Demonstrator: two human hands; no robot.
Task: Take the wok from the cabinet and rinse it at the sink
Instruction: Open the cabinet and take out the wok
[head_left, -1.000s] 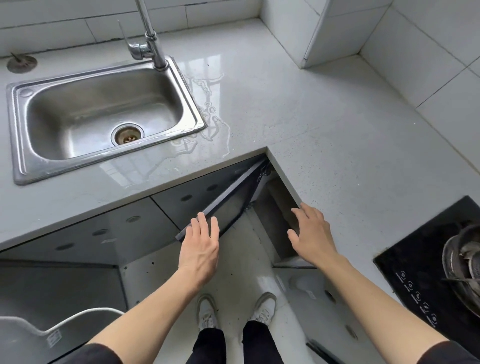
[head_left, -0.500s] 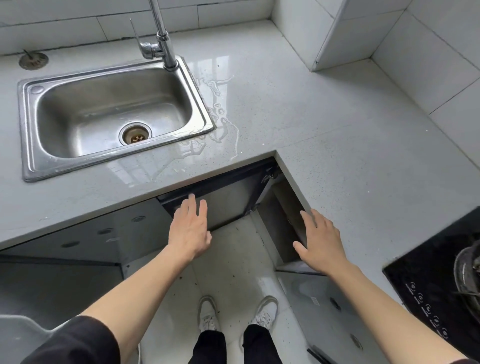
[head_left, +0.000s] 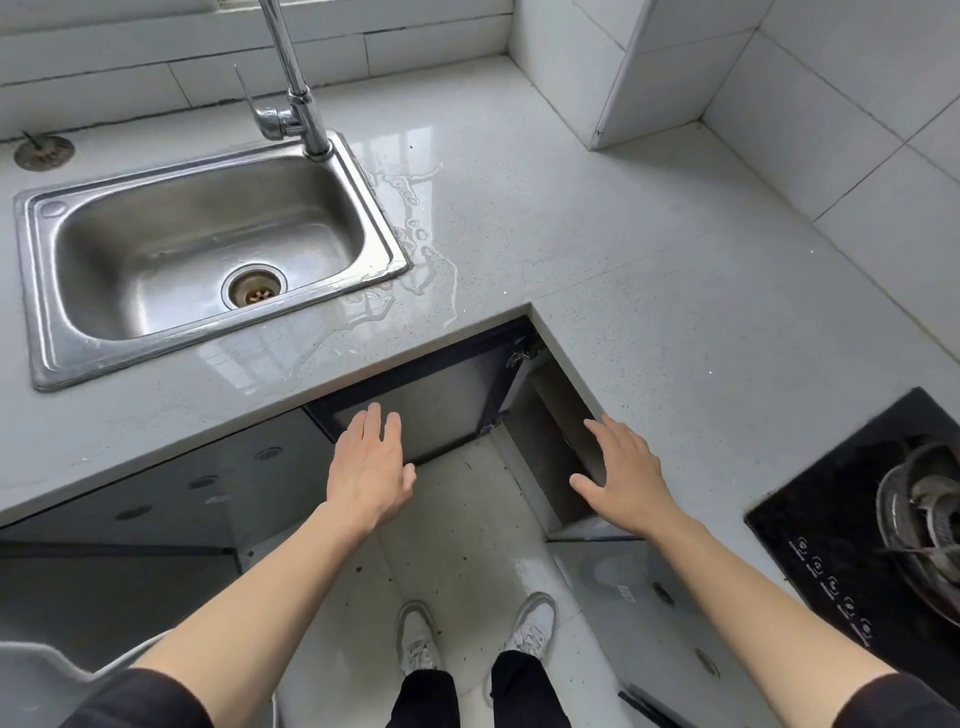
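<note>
1. Steel sink (head_left: 47, 291) and faucet (head_left: 298, 109) lie on the countertop (head_left: 597, 270), well beyond the fingertips of the left hand (head_left: 371, 467); that hand is spread flat, fingers straight, holding nothing, against or just short of the dark corner cabinet door (head_left: 441, 405) — contact I cannot confirm.

2. Right hand (head_left: 623, 478) is likewise splayed and empty, hovering at the cabinet opening (head_left: 550, 431) below the counter edge; whether it touches the frame is unclear.

3. No wok is visible. My guess is it sits inside the cabinet, past both palms, hidden by shadow and the door.

4. Risk: the door looks nearly folded into the corner, so a push from the left palm could close access or trap the right fingers near the hinge (head_left: 519, 353).

5. Risk: reaching in blind, the right hand could knock the wok against the frame or counter underside.

6. Risk: spilled water (head_left: 410, 228) lies beyond the left fingers beside the sink — a wet, heavy wok carried over it may slip.
</note>
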